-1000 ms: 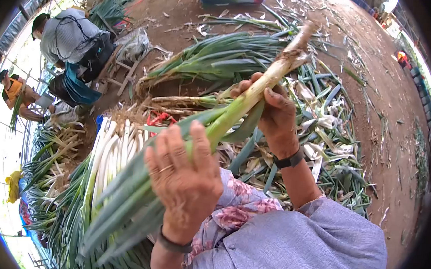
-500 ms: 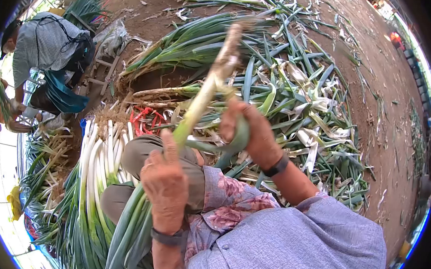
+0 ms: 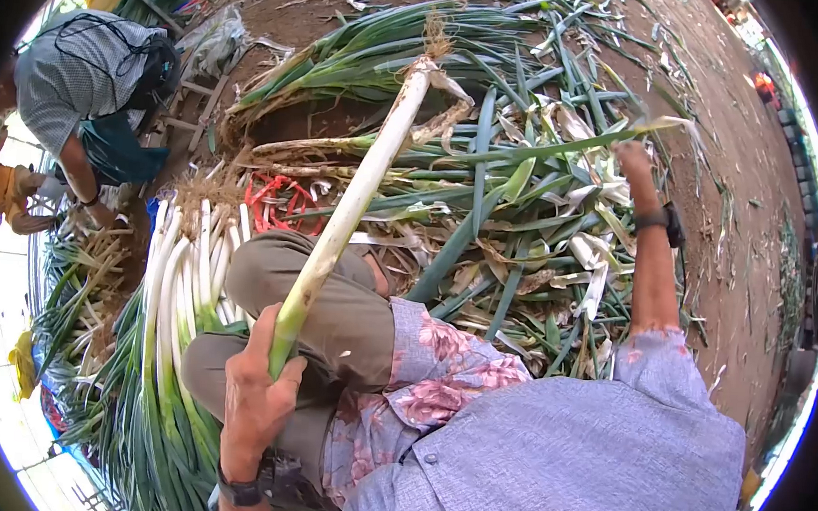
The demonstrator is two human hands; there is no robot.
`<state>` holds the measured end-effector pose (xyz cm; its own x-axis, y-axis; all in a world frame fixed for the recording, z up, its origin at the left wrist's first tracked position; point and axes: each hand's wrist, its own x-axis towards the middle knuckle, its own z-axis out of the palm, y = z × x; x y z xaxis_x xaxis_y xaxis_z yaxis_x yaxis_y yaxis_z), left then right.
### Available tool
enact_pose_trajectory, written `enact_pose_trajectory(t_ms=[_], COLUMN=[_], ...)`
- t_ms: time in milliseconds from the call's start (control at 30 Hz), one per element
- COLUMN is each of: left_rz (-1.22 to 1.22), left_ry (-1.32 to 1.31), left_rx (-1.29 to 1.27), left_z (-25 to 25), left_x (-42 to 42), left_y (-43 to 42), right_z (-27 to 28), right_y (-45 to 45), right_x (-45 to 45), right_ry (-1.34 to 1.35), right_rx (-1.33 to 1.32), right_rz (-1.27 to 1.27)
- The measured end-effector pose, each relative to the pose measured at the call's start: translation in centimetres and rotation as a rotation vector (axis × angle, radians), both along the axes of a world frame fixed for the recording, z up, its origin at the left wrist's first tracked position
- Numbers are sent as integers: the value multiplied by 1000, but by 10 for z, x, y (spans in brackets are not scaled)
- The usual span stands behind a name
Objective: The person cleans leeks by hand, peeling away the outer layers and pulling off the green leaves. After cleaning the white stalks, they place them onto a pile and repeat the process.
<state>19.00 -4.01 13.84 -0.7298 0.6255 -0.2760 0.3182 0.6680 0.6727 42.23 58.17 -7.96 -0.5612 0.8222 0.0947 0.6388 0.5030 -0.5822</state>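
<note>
My left hand is wrapped round the green part of a long green onion. Its white shank slants up and away to a tuft of roots, and a withered strip of skin hangs by the root end. Far out to the right is my right hand, its fingers smeared by motion. A long stripped leaf with a pale end lies across the fingertips; whether it is gripped or let go, I cannot tell. Beside my left knee, a pile of cleaned green onions has white stems and roots pointing away.
Discarded leaves and skins heap up ahead and to the right. Behind them lies a bundle of untrimmed green onions. Red ties are near my knee. A co-worker bends over onions at the left.
My right hand has swung away to the right from the onion, along with a stripped leaf. My left hand has drawn down and left, and the onion's shank now shows whiter.
</note>
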Motion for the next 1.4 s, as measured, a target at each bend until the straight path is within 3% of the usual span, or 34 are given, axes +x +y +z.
enact_pose_trajectory(t_ms=[33, 100, 133, 200, 233, 333, 433, 567, 667, 800, 833, 900, 933, 967, 1000, 1033, 1100, 1200, 1300, 1333, 1367, 1400], left_rz=[-14, -85, -108, -164, -83, -44, -19, -24, 9, 44, 97, 143, 173, 211, 231, 251, 258, 247, 244, 233, 226, 220], left_ry=[-55, -99, -152, -253, -426, -612, -648, -489, -372, -353, -255, -307, -333, -403, -457, -512, -592, -636, -711, -737, -758, -778], left_rx=[-22, -49, 12, 143, 127, 218, 222, 155, 194, 167, 167, 157, 151, 197, 212, 227, 258, 289, 276, 264, 252, 239], left_z=[1, 0, -1, -1, 6, 15, 6, -2, -2, -12, -25, -36, -40, -44, -43, -39, -35, -39, -36, -35, -31, -25], left_x=[-5, -17, -22, -32, -33, -31, -27, -19, -9, -19, -23, -35, -39, -43, -46, -48, -50, -55, -54, -54, -52, -47], left_y=[2, 1, 3, 12, 23, 40, 40, 27, 30, 29, 23, 8, 0, -7, -10, -11, -12, -12, -5, -4, 0, 4], right_z=[-4, 42, 60, 89, 92, 132, 145, 136, 136, 133, 119, 140, 130, 137, 117, 141, 145, 155, 132, 122, 125, 135], right_y=[-23, -136, -190, -273, -301, -376, -404, -413, -417, -415, -409, -352, -305, -284, -227, -193, -149, -108, -167, -185, -228, -276], right_x=[-14, -63, -83, -113, -127, -158, -173, -177, -176, -168, -165, -142, -126, -102, -69, -49, -8, 2, -17, -36, -64, -89], right_ry=[-200, -75, 179, 412, 437, 651, 675, 678, 503, 459, 650, 852, 1068, 997, 751, 342, 722, -335, -546, -182, 82, 161], right_rx=[121, -308, -601, -987, -1162, -1419, -1527, -1378, -1329, -1354, -1320, -1366, -1566, -932, -447, 272, -329, -216, 773, 768, 534, 179], right_rz=[11, 60, 178, 506, 688, 949, 858, 785, 888, 721, 708, 520, 547, 314, 236, 418, 88, -452, -28, 193, 317, 350])
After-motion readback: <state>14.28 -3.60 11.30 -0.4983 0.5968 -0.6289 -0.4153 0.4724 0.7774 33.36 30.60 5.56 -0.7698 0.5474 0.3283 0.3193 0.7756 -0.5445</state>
